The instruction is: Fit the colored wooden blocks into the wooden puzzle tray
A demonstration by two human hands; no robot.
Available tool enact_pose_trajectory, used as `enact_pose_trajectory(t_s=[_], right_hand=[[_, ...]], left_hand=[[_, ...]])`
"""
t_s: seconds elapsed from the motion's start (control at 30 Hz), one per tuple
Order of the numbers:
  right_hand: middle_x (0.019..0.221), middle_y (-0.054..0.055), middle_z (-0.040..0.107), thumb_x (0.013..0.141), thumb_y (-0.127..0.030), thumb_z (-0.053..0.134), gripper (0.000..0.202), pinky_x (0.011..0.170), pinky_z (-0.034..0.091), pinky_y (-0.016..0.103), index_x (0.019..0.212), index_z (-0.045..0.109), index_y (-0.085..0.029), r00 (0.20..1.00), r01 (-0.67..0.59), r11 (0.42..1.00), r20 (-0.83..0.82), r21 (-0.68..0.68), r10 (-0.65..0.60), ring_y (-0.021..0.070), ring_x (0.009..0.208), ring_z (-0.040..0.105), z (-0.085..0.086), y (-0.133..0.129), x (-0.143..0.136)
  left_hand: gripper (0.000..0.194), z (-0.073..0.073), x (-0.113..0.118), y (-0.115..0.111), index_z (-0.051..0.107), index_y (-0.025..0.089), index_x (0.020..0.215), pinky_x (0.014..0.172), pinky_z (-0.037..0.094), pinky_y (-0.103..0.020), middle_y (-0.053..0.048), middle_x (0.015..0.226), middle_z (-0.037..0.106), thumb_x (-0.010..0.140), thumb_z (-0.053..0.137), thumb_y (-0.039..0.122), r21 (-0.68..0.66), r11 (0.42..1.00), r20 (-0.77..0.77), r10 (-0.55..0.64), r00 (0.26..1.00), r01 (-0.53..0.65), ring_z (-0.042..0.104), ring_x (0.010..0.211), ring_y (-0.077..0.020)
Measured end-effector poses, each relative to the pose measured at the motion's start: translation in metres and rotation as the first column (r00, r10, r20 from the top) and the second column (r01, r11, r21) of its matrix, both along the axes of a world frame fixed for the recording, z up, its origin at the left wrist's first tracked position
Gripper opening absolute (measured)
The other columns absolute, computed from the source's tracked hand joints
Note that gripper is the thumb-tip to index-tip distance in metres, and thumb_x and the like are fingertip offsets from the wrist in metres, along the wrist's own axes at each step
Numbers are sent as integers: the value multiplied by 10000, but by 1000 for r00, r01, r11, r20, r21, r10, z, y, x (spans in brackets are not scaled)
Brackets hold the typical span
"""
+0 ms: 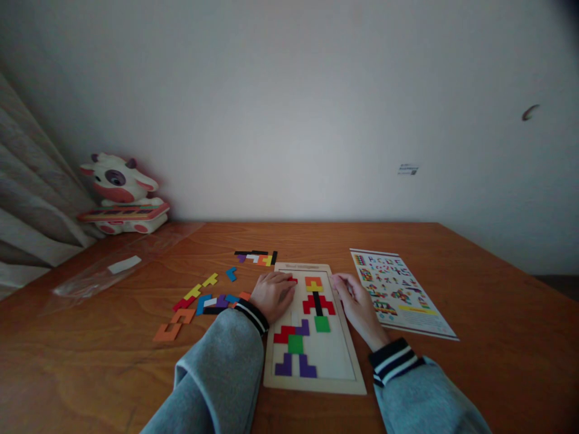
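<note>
A pale wooden puzzle tray (337,361) lies flat before me. My left hand (274,295) is over its upper left part, with the fingertips on a small red puzzle piece (293,281) that they partly cover. At the tray's upper right edge is my right hand (357,301), fingers curled in; whatever may be in them is hidden. Inside the tray an orange-and-yellow block (313,284), red pieces around a black bar (318,304) and a green square (322,324) form one figure. Lower left, red and purple pieces surround another green square (295,344), with two purple pieces (307,366) below.
Loose coloured pieces (183,316) are scattered left of the tray, and several more (257,259) lie behind it. A printed pattern sheet (402,295) is on the right. At the back left are a clear plastic bag (99,271) and a cow toy keyboard (122,199).
</note>
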State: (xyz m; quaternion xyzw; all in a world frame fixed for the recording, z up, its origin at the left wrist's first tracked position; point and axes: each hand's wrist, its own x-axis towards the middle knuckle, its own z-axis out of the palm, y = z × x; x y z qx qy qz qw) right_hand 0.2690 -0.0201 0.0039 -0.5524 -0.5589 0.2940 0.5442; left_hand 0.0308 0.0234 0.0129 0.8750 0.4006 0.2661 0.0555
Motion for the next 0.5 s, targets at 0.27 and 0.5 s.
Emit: enact_pose_trajectory(t_s=[0.27, 0.5], right_hand=[[811, 50, 670, 895, -579, 513, 411, 742, 482, 332, 963, 640, -194, 999, 18, 1000, 35, -5, -17, 229, 831, 623, -1, 0, -1], [827, 58, 671, 880, -604, 521, 429, 684, 499, 325, 958, 634, -198, 1000, 7, 1000, 20, -17, -7, 236, 816, 624, -4, 1, 1]], left_hand=[[249, 4, 2, -2, 721, 241, 1075, 931, 474, -433, -69, 1155, 688, 909, 541, 285, -30, 999, -10, 40, 999, -40, 615, 1058, -251], [204, -8, -1, 8, 726, 237, 1037, 949, 475, -404, -56, 1151, 707, 864, 650, 315, -48, 994, 91, 99, 991, -95, 629, 1073, -247]])
